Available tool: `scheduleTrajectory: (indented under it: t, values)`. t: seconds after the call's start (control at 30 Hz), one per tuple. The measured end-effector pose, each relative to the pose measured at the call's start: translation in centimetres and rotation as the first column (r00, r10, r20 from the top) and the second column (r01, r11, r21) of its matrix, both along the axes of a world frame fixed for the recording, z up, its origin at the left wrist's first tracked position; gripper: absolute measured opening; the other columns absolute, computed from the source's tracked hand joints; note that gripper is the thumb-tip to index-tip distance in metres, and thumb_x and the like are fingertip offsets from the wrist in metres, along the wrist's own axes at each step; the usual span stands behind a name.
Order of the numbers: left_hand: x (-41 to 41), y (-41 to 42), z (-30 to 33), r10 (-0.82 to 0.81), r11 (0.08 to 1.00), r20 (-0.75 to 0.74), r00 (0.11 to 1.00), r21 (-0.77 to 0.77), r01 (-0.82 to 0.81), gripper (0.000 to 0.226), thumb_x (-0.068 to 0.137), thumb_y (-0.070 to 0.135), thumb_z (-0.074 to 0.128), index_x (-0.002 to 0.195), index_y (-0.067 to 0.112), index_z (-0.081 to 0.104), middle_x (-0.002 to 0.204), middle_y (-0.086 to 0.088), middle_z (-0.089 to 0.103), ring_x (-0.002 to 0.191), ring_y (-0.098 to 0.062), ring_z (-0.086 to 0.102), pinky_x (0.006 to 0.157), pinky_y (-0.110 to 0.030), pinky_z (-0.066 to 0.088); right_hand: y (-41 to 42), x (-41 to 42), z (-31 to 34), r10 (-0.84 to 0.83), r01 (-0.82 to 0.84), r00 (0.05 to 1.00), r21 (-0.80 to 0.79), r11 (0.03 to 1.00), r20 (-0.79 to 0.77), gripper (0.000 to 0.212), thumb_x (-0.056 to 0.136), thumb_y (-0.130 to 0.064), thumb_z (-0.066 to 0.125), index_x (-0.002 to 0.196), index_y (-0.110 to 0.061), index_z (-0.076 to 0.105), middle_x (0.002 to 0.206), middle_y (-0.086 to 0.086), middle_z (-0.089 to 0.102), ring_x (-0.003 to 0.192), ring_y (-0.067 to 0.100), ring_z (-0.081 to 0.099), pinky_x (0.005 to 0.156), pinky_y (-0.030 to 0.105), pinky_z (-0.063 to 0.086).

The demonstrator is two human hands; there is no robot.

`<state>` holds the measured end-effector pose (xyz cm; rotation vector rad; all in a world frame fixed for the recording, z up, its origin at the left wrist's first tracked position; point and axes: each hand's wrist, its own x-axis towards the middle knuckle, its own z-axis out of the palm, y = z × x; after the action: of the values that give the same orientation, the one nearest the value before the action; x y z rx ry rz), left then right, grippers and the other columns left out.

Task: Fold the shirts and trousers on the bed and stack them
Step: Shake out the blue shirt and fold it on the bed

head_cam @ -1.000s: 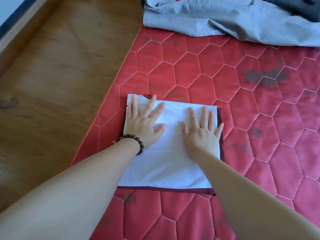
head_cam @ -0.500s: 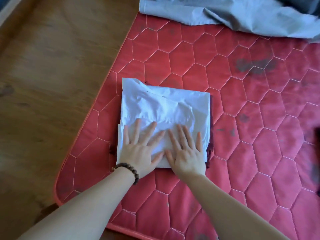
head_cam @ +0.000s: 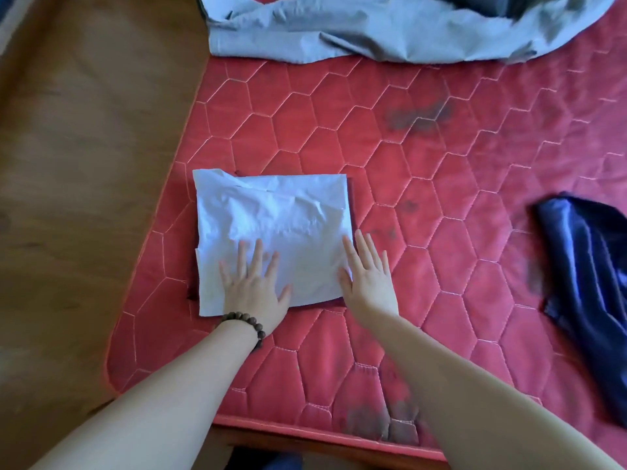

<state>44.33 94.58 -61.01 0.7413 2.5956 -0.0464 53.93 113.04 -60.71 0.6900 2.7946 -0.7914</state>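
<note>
A folded white shirt (head_cam: pixel 271 218) lies on the red quilted mattress (head_cam: pixel 424 205) near its left edge, on top of a folded dark red garment (head_cam: pixel 351 195) whose edges peek out. My left hand (head_cam: pixel 254 283), with a bead bracelet on the wrist, presses flat on the shirt's near part, fingers straight. My right hand (head_cam: pixel 368 276) lies flat at the shirt's right edge, half on the mattress. A crumpled light grey garment (head_cam: pixel 373 28) lies at the far end of the bed. A dark navy garment (head_cam: pixel 590 286) lies crumpled at the right.
Brown wooden floor (head_cam: pixel 84 164) runs along the left of the mattress. The mattress's near edge (head_cam: pixel 322 432) and left corner are in view, with dark stains on the quilting. Something dark lies under the grey garment at the top right.
The white shirt has been folded over into a smaller, wrinkled rectangle. My hands slid to its near edge, then my right hand moved out to its right side. The view shifted back.
</note>
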Motion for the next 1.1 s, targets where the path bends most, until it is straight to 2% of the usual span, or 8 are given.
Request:
scheduleTrajectory:
  t: [0.1, 0.2, 0.3, 0.43, 0.6, 0.77, 0.93, 1.1]
  values:
    - [3.4, 4.2, 2.4, -0.076, 0.994, 0.073, 0.994, 0.086, 0.070, 0.060, 0.096, 0.045, 0.034, 0.151, 0.023, 0.022, 0.160, -0.005, 0.013, 0.148, -0.024, 0.000, 0.118, -0.049, 0.010, 3.4, 4.3, 2.6, -0.123, 0.123, 0.992, -0.012, 0.992, -0.033, 0.056, 0.100, -0.022, 0.038, 0.152, -0.023, 0.018, 0.160, 0.001, 0.012, 0.148, 0.014, 0.000, 0.121, 0.038, 0.001]
    - [7.2, 10.6, 4.5, -0.126, 0.967, 0.132, 0.983, 0.238, 0.092, 0.050, 0.094, 0.031, 0.044, 0.141, 0.017, 0.039, 0.144, -0.003, 0.042, 0.132, -0.022, 0.039, 0.106, -0.039, 0.035, 7.8, 9.4, 4.5, -0.247, 0.247, 0.969, -0.016, 0.969, -0.010, 0.058, 0.097, -0.016, 0.040, 0.151, -0.023, 0.023, 0.159, 0.001, 0.019, 0.148, 0.016, 0.009, 0.121, 0.034, 0.004]
    - [11.8, 17.8, 5.5, -0.173, 0.949, 0.156, 0.972, 0.290, 0.122, 0.043, 0.094, 0.028, 0.047, 0.136, 0.016, 0.047, 0.132, -0.002, 0.051, 0.120, -0.023, 0.049, 0.100, -0.039, 0.041, 13.2, 15.3, 5.8, -0.380, 0.380, 0.925, -0.031, 0.924, 0.002, 0.058, 0.094, -0.012, 0.045, 0.149, -0.023, 0.029, 0.155, 0.005, 0.027, 0.143, 0.021, 0.022, 0.119, 0.035, 0.017]
    - [18.5, 27.9, 5.3, -0.280, 0.912, 0.107, 0.954, 0.339, 0.229, 0.039, 0.094, 0.029, 0.047, 0.131, 0.018, 0.051, 0.130, 0.002, 0.050, 0.122, -0.020, 0.045, 0.099, -0.036, 0.041, 21.5, 23.2, 6.4, -0.460, 0.460, 0.888, 0.031, 0.888, -0.005, 0.053, 0.091, -0.009, 0.049, 0.143, -0.016, 0.042, 0.149, 0.011, 0.035, 0.138, 0.026, 0.032, 0.114, 0.039, 0.027]
    - [25.8, 39.1, 4.3, -0.282, 0.902, 0.100, 0.954, 0.366, 0.228, 0.041, 0.091, 0.033, 0.050, 0.128, 0.016, 0.053, 0.129, -0.002, 0.051, 0.121, -0.023, 0.046, 0.099, -0.038, 0.039, 32.0, 30.6, 5.2, -0.493, 0.487, 0.870, 0.122, 0.865, 0.025, 0.049, 0.091, -0.016, 0.054, 0.140, -0.011, 0.045, 0.148, 0.016, 0.035, 0.137, 0.032, 0.031, 0.113, 0.042, 0.027]
    - [28.3, 46.1, 2.2, -0.186, 0.929, 0.073, 0.980, 0.338, 0.151, 0.076, 0.090, 0.054, 0.048, 0.149, 0.013, 0.026, 0.156, -0.014, 0.022, 0.144, -0.027, 0.020, 0.115, -0.038, 0.023, 39.9, 32.4, 2.6, -0.434, 0.427, 0.900, 0.133, 0.895, 0.033, 0.056, 0.093, -0.028, 0.055, 0.145, -0.018, 0.038, 0.157, 0.011, 0.020, 0.144, 0.030, 0.018, 0.116, 0.043, 0.021]
    - [28.4, 48.9, -0.6, -0.275, 0.933, 0.032, 0.961, 0.251, 0.259, 0.095, 0.086, 0.069, 0.040, 0.153, 0.014, 0.000, 0.160, -0.013, -0.010, 0.148, -0.025, -0.010, 0.121, -0.040, 0.005, 44.6, 28.9, 0.3, -0.363, 0.368, 0.929, 0.076, 0.927, -0.074, 0.069, 0.090, -0.043, 0.058, 0.149, -0.025, 0.028, 0.160, 0.008, 0.012, 0.146, 0.025, 0.011, 0.118, 0.043, 0.017]
    - [29.4, 48.3, -2.6, -0.330, 0.942, 0.095, 0.939, 0.089, 0.323, 0.092, 0.089, 0.066, 0.037, 0.153, 0.011, 0.000, 0.160, -0.013, -0.012, 0.148, -0.023, -0.011, 0.120, -0.039, 0.001, 44.9, 27.1, -2.3, -0.282, 0.264, 0.945, 0.121, 0.957, 0.166, 0.091, 0.087, -0.055, 0.054, 0.153, -0.026, -0.001, 0.161, 0.006, 0.002, 0.148, 0.024, 0.002, 0.117, 0.045, 0.016]
